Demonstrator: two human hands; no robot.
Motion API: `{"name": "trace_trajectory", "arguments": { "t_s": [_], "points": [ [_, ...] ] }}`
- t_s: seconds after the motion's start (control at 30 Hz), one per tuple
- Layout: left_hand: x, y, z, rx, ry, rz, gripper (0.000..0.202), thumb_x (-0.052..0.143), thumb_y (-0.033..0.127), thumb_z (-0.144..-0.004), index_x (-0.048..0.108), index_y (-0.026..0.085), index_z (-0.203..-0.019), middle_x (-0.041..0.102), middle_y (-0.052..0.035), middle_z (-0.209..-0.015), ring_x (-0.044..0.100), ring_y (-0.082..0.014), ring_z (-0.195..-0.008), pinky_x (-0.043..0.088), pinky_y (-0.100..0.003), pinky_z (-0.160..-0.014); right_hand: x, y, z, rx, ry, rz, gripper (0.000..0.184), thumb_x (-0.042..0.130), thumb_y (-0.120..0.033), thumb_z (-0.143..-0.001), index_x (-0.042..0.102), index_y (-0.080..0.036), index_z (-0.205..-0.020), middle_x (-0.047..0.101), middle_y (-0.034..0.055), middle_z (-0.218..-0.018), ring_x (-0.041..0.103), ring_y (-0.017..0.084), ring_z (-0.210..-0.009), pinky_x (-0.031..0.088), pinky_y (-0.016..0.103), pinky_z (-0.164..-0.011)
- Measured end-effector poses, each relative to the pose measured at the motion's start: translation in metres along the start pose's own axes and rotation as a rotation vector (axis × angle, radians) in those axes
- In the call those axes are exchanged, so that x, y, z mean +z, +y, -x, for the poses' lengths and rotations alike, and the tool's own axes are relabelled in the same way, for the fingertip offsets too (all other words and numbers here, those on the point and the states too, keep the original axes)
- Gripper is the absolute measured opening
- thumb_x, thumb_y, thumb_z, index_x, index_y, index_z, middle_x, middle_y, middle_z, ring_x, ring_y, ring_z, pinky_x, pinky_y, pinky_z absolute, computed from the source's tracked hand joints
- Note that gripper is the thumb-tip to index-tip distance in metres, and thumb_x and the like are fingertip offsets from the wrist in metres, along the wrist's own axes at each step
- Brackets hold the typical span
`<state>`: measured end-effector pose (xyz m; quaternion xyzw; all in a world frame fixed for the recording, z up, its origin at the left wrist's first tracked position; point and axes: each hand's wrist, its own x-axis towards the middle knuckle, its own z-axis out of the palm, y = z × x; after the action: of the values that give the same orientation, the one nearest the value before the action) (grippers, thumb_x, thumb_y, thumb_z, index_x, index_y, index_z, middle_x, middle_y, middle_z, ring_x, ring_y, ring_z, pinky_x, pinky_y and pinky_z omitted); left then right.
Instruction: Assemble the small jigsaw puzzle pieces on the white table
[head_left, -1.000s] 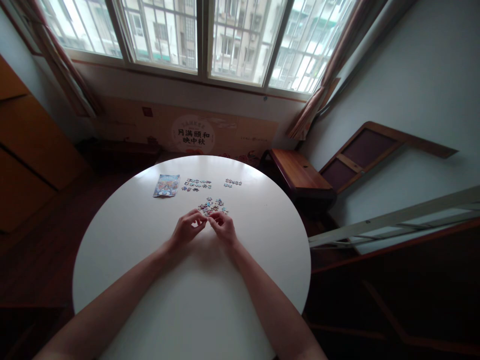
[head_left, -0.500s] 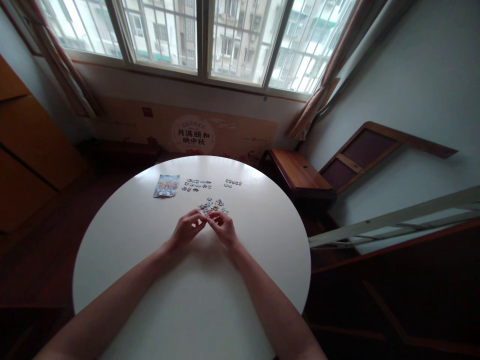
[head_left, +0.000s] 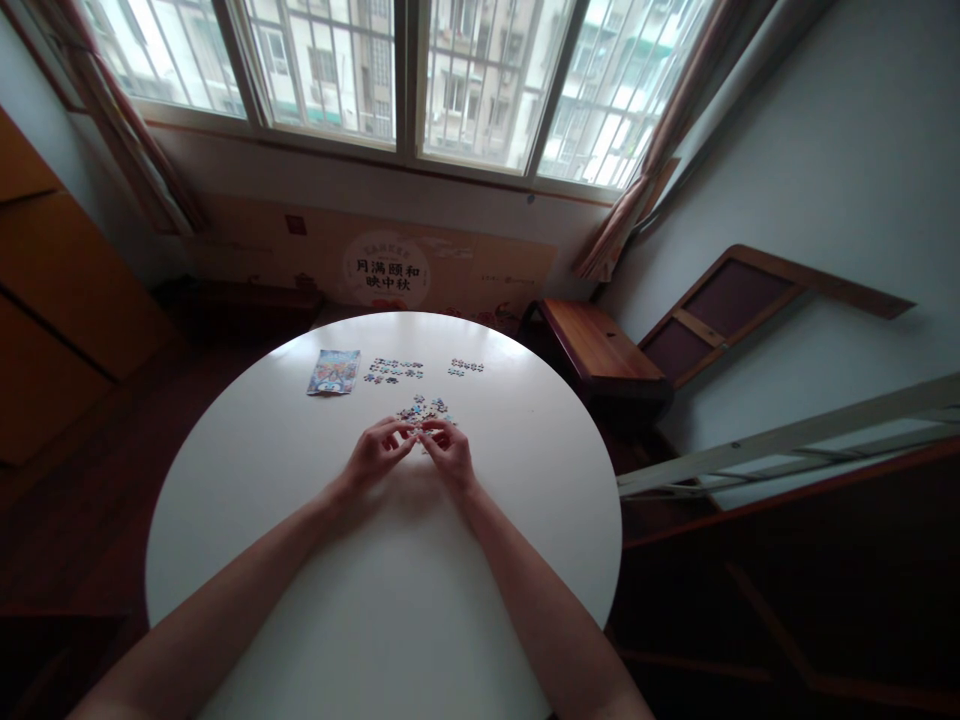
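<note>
Evidently, the item under handling is a small, pale, knobbed jigsaw piece [head_left: 418, 431], located between the fingertips of both hands, above the middle of the round white table [head_left: 360, 590]. The left hand [head_left: 371, 452] appears to have thumb and forefinger pinched on it. The right hand [head_left: 451, 456] meets it from the other side, its thumb and forefinger apparently closed on the same piece; exact contact is too small to confirm. The two-sided pinch presumably gives fine control over so small a part.

Just beyond the fingertips, toward the far edge, lies a loose heap of multicoloured jigsaw pieces [head_left: 424, 408], partly hidden by the fingers; its position presumably keeps stock within short reach.

Nearer the far edge, a larger group of multicoloured pieces set in three rows [head_left: 397, 369] lies left of a smaller group in two rows [head_left: 466, 366]. The spacing suggests deliberate sorting, kept apart from the heap. Left of the larger group, toward the table's left edge, a blue-and-orange printed rectangular sheet or packet [head_left: 334, 371] rests flat, picture side up, presumably to be viewed easily.

Outside the table's far right edge stands a low brown wooden bench [head_left: 596, 340]; past the far edge is a barred window [head_left: 322, 80].
</note>
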<state>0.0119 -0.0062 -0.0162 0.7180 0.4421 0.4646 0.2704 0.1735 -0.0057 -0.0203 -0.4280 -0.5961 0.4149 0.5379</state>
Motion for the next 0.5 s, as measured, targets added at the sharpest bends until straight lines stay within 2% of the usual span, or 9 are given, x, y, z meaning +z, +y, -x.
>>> {"name": "trace_trajectory", "arguments": {
  "t_s": [0.27, 0.5],
  "points": [
    [0.0010, 0.0007, -0.0006, 0.016, -0.005, 0.042, 0.026, 0.058, 0.035, -0.084, 0.068, 0.017, -0.100, 0.059, -0.0020, -0.079, 0.049, -0.0062, -0.052, 0.043, -0.018, -0.047, 0.0001, -0.0022, 0.0003, -0.010, -0.009, 0.014, 0.025, 0.064, -0.036, -0.077, 0.064, -0.019, -0.095, 0.067, 0.0048, -0.093, 0.060, 0.013, -0.067, 0.052, 0.026, -0.061],
    [-0.0016, 0.0056, -0.0015, 0.040, 0.043, 0.026, 0.022, 0.060, 0.030, -0.083, 0.069, 0.016, -0.096, 0.060, -0.0033, -0.080, 0.054, -0.0075, -0.056, 0.046, -0.018, -0.050, -0.0015, -0.0085, 0.0019, 0.000, -0.029, 0.053, 0.027, 0.063, -0.035, -0.077, 0.063, -0.019, -0.099, 0.066, 0.0057, -0.097, 0.058, 0.012, -0.065, 0.050, 0.025, -0.058]
  ]
}}
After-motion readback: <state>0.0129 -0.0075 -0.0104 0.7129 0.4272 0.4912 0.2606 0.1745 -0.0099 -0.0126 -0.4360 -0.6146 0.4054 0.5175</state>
